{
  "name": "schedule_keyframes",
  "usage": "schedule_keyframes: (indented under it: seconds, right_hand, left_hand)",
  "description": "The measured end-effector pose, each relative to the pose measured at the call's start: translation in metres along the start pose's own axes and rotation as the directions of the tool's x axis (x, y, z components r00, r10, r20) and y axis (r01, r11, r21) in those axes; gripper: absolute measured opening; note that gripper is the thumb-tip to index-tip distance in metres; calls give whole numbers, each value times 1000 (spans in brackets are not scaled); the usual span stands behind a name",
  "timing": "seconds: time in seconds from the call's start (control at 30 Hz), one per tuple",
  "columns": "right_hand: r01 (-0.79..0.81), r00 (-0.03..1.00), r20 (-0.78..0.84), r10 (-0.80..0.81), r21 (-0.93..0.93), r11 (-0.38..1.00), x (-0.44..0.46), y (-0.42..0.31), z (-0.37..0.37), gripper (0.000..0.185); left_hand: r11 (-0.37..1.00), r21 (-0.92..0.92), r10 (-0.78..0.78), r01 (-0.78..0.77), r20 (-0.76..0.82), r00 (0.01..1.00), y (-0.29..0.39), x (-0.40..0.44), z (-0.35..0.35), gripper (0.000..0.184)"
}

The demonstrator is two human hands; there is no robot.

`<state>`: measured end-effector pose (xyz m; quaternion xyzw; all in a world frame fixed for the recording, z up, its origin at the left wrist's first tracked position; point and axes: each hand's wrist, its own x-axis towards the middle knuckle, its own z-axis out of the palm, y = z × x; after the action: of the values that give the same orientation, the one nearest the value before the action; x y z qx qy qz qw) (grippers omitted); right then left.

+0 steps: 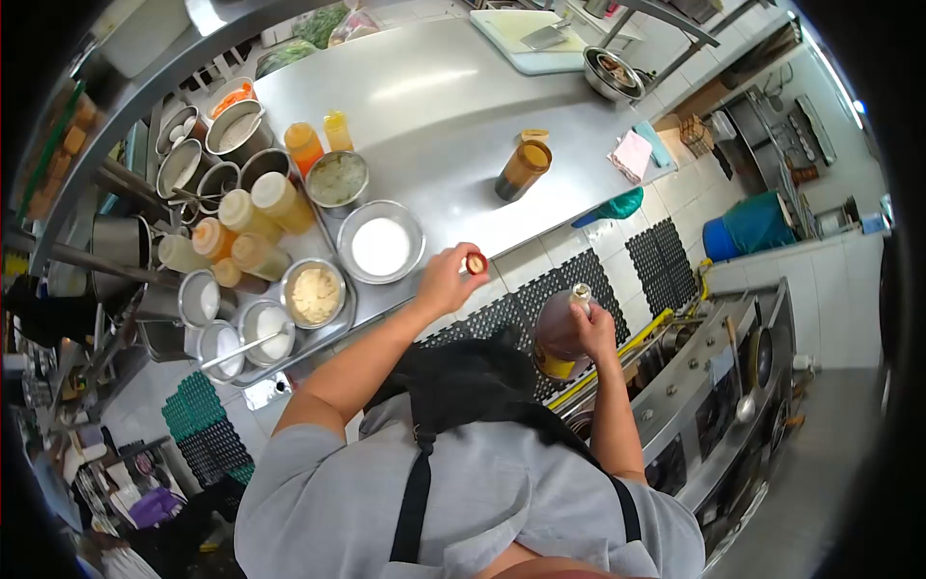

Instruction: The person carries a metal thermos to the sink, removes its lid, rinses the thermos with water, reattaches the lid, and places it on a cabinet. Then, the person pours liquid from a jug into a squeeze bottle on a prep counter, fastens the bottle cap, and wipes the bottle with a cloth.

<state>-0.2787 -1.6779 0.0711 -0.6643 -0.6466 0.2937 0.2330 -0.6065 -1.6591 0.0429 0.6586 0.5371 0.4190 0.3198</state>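
Between its fingertips my left hand point(449, 280) holds a small red cap point(476, 262), over the front edge of the steel table point(424, 106). My right hand point(595, 331) is closed round the neck of a large jug point(558, 338) with dark contents and a yellow label. The jug is off the table, in front of my apron, and its mouth is uncovered. On the table beyond my hands stands an open brown squeeze bottle point(524, 171), with a small yellowish piece point(533, 135) behind it. A metal bowl of white powder point(381, 244) sits left of my left hand.
Metal pots, squeeze bottles point(282, 203) and small bowls crowd the table's left end. A white cutting board point(529, 39), a steel bowl point(613, 74) and a pink cloth point(630, 155) lie farther off. The stove point(709, 386) is at the right.
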Motion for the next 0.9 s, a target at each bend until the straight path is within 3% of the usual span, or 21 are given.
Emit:
schedule_keyframes:
  seconds: [0.1,0.17,0.2,0.23,0.3,0.33,0.4,0.43,0.5,0.6,0.73,0.8,0.87,0.9]
  right_hand:
    - [56,997,59,-52,-54,997,58,12,-27,45]
    - [143,976,185,-118,-130,981,98,10,-52,44]
    - [252,950,211,-230,-83,964,115,2,-63,44]
    - [208,938,291,-190,-32,978,132,-9,-74,43]
    - [306,896,360,-262,-73,949,167,-20,-91,44]
    - [309,891,368,-266,-62,949,185,-24,-96,44]
    - [428,803,488,-342,-73,901,216,-33,-99,45]
    - [434,799,488,-353,-61,899,228,-40,-99,45]
    - [591,703,530,-474,-65,804,249,-59,-103,47]
    - [663,642,621,-450,-153,733,272,-94,-110,49]
    - [725,581,710,-398,-229,650,293,-126,-106,49]
    - [767,538,739,-406,-230,599,296,-143,-107,49]
    - [778,526,757,-386,-247,577,303,-152,-102,48]
    - [783,524,768,-367,-266,562,305,-157,-99,47]
  left_hand:
    - [976,202,-50,76,-135,990,-7,30,20,43]
    - [926,336,-77,169,-271,960,-18,44,41,47]
    - [919,359,-44,161,-313,949,-20,46,48,46]
    - [909,381,-48,170,-309,950,-18,51,52,46]
    - [843,458,-107,282,-371,922,-11,60,65,56]
    - [836,465,-113,291,-374,920,-9,63,72,56]
    - [719,521,-158,460,-522,838,-3,62,79,68]
    - [711,529,-153,463,-527,836,2,61,80,68]
    - [760,463,-131,456,-578,805,19,51,86,78]
    - [767,414,-114,490,-664,739,22,10,100,76]
    - [654,268,-235,707,-817,527,-6,-87,128,74]
    - [507,111,-377,855,-863,336,-42,-162,151,73]
    - [247,50,-535,968,-826,179,-50,-240,166,66]
    - [171,-138,-671,976,-742,13,-55,-281,177,55]
